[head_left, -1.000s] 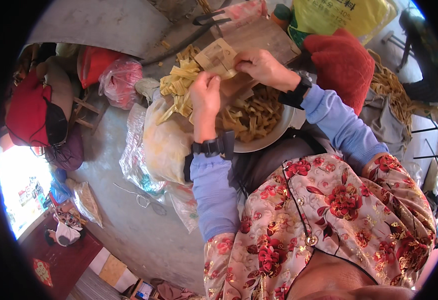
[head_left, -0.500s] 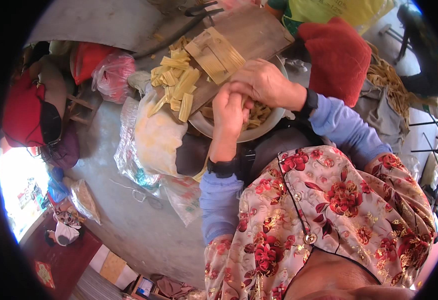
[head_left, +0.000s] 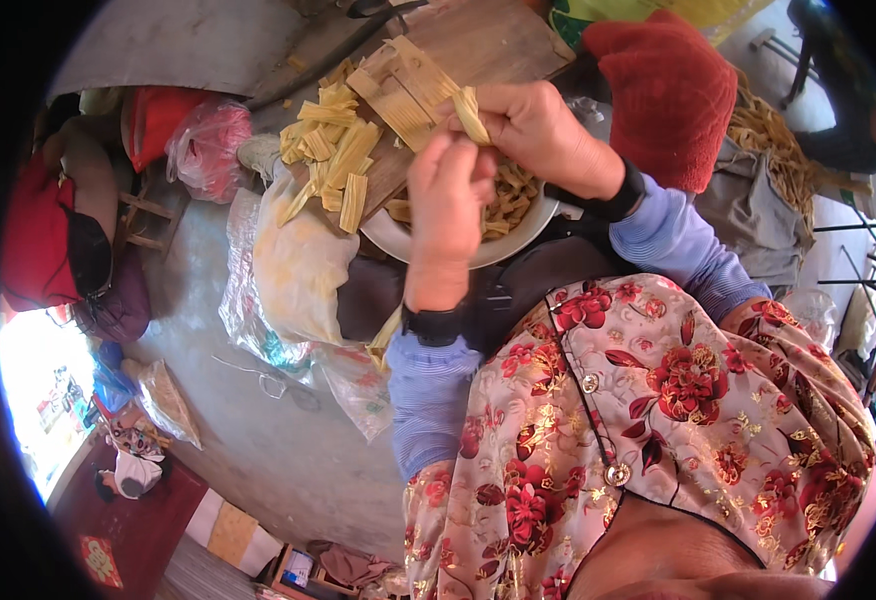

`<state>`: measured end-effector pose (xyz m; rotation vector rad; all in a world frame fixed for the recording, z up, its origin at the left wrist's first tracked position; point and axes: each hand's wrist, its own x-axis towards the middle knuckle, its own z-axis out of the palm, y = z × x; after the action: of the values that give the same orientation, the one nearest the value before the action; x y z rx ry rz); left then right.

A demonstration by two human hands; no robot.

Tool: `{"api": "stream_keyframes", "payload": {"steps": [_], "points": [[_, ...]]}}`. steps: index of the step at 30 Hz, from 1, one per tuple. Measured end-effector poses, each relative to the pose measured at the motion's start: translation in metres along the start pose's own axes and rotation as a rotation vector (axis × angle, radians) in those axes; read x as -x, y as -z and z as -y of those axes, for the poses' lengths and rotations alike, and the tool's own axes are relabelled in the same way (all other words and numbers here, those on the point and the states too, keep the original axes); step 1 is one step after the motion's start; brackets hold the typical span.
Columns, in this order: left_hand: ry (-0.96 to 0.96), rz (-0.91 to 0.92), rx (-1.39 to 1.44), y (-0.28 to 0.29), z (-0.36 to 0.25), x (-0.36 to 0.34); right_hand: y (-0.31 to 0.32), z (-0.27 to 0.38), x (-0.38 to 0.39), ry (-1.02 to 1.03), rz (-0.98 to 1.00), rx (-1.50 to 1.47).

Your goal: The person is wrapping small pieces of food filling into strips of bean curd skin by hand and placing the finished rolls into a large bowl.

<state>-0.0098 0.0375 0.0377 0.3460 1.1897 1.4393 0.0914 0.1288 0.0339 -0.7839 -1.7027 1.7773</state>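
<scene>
Above a white bowl [head_left: 528,236], my right hand [head_left: 555,128] pinches a folded, ribbed yellow strip [head_left: 471,115]. My left hand [head_left: 445,205] is curled closed at the strip's near end, its fingers a little blurred. Pieces of the same folded yellow stuff [head_left: 513,205] lie in the bowl, partly hidden by my hands. Just beyond, a wooden board [head_left: 488,48] bears a flat stack of wide ribbed strips [head_left: 398,95]. To its left is a loose heap of cut yellow strips [head_left: 333,150].
A red cloth-covered bundle [head_left: 663,100] stands right of the bowl, with a mass of long yellowish strips [head_left: 768,155] beyond it. On the left are a pink plastic bag [head_left: 208,150], a small wooden stool [head_left: 145,215] and clear plastic [head_left: 243,270]. A dark red table [head_left: 148,520] stands lower left.
My hands have come slightly apart and the yellow strip now shows between them, raised in the right fingers. The whole view has shifted a little, with the board and bowl moving up and left.
</scene>
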Motion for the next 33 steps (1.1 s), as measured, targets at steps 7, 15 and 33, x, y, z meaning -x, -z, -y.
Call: {"api": "stream_keyframes", "payload": {"steps": [7,15,33], "points": [[0.149,0.208,0.218,0.023,0.033,-0.009,0.015,-0.022,0.008,0.438,-0.039,0.968],[-0.688,-0.126,-1.359,0.025,0.03,0.006,0.02,-0.05,0.014,-0.099,0.222,0.561],[-0.354,-0.202,-0.51,0.017,0.053,-0.011,0.005,-0.035,0.029,0.217,-0.054,0.336]]}}
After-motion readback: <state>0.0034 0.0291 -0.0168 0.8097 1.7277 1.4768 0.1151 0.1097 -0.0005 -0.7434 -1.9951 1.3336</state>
